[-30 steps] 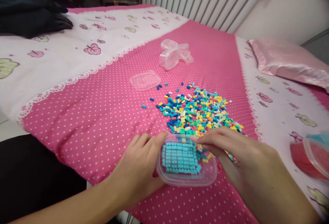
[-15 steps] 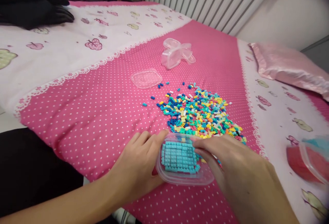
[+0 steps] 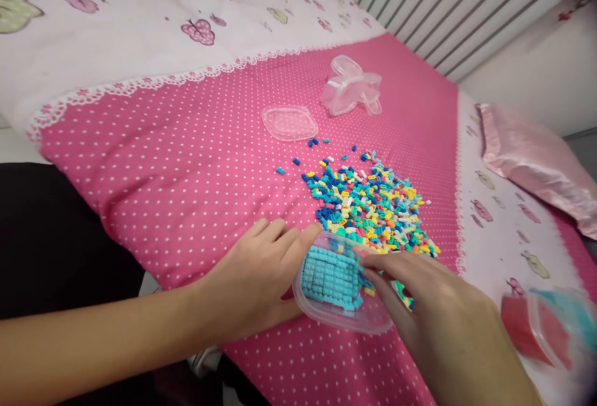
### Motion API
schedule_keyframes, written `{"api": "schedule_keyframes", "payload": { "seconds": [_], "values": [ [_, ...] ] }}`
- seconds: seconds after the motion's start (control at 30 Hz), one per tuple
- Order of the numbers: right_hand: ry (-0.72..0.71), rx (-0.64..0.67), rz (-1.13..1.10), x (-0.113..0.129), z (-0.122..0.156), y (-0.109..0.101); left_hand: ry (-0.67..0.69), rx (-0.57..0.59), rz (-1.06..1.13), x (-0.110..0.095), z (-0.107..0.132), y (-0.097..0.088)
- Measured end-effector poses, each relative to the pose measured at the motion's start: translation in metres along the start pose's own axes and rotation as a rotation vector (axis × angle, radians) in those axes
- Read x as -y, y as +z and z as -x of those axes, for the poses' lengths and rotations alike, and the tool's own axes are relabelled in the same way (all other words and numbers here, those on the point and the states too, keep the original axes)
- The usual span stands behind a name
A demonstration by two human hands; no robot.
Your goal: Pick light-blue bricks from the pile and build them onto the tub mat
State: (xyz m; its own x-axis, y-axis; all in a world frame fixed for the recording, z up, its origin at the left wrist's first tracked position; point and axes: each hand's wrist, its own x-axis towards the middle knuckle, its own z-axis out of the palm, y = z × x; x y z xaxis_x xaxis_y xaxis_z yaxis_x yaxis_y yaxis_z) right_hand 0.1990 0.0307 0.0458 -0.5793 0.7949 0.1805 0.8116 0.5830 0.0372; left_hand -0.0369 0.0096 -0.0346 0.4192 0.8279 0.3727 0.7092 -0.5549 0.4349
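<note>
My left hand (image 3: 261,269) grips the left side of a clear plastic container (image 3: 373,320), fingers over the far edge and thumb side beneath. In the container's left part lies a light-blue panel of small building bricks (image 3: 330,278). My right hand (image 3: 436,306) reaches in from the right, thumb and forefinger pinched at the panel's right edge; what sits between the fingertips is hidden. Small blue and yellow bricks show just beside those fingertips. Beyond the container spreads a heap of loose multicoloured building bricks (image 3: 373,207).
A flat clear lid (image 3: 290,123) and an empty-looking clear divided container (image 3: 352,86) lie behind the heap on the pink dotted bedspread (image 3: 186,170). A blurred red tub (image 3: 534,330) stands at the right. Farther back are a pink pillow (image 3: 536,157) and a white slatted panel (image 3: 410,2).
The whole view has shifted and tilted. The container and panel are tilted a little more in my left hand. My right fingertips stay at the panel's right edge.
</note>
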Motion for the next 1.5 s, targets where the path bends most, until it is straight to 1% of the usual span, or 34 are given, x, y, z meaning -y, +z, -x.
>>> {"api": "schedule_keyframes", "payload": {
  "seconds": [0.03,0.1,0.17,0.2,0.3,0.37,0.5,0.67,0.87,1.07,1.5],
  "values": [
    [-0.006,0.004,0.031,0.002,0.0,0.0,-0.005,0.009,-0.003,0.0,0.0,0.0],
    [-0.063,0.031,0.085,0.006,0.0,0.001,-0.008,0.015,-0.011,0.0,0.0,0.0],
    [-0.099,0.021,0.146,0.006,-0.001,0.003,-0.002,0.003,-0.018,0.001,-0.001,0.0],
    [-0.085,-0.006,0.181,0.006,-0.002,0.004,0.002,-0.006,-0.023,0.001,-0.001,0.0],
    [0.02,-0.09,0.254,0.008,-0.005,0.009,0.008,-0.014,-0.051,0.001,-0.003,-0.001],
    [0.073,-0.108,0.255,0.01,-0.007,0.013,0.004,0.001,-0.066,0.001,-0.003,-0.002],
    [0.125,-0.07,0.277,0.014,-0.009,0.015,-0.002,0.032,-0.087,0.001,-0.003,-0.004],
    [0.096,-0.038,0.266,0.015,-0.008,0.015,-0.008,0.046,-0.105,0.001,-0.004,-0.004],
    [0.146,-0.043,0.284,0.019,-0.011,0.017,-0.002,0.033,-0.104,0.001,-0.005,-0.003],
    [0.099,-0.036,0.254,0.016,-0.01,0.016,-0.001,0.031,-0.105,0.001,-0.005,-0.003],
    [0.173,-0.014,0.31,0.027,-0.016,0.016,0.003,0.046,-0.114,0.002,-0.003,-0.004]
  ]
}}
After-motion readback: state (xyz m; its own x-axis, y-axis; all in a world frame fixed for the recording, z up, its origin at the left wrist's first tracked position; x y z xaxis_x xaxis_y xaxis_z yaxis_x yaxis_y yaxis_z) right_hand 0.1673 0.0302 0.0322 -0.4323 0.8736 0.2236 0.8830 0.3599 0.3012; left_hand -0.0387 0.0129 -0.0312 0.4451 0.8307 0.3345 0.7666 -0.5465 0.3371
